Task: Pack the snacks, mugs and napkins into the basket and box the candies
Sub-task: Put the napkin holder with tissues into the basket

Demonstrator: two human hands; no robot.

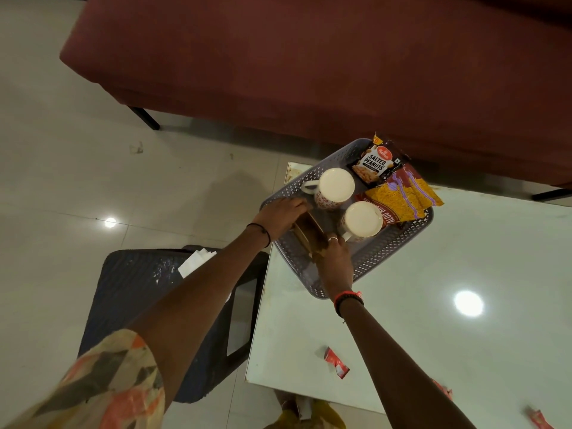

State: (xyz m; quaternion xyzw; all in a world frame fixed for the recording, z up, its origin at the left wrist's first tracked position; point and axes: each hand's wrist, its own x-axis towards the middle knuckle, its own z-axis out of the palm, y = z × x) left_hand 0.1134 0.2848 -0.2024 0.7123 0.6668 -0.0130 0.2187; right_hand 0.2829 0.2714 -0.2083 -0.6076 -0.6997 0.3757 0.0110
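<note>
**A:** What's the person doing with that box (309,233)?

**B:** They're gripping it at both ends. The left hand (280,212) is curling its fingers over the far end and the right hand (334,258) is clutching the near end, down in the basket's (387,252) near-left corner. I'm guessing it's two hands because it's going in on edge.

**A:** Is anything crowding it?

**B:** The mugs (335,187) are sitting right beside it, with the peanuts (374,164) lying behind. Candies (337,362) are lying loose on the table (433,289), and a napkin (195,263) is waiting on the stool (139,289).
</note>
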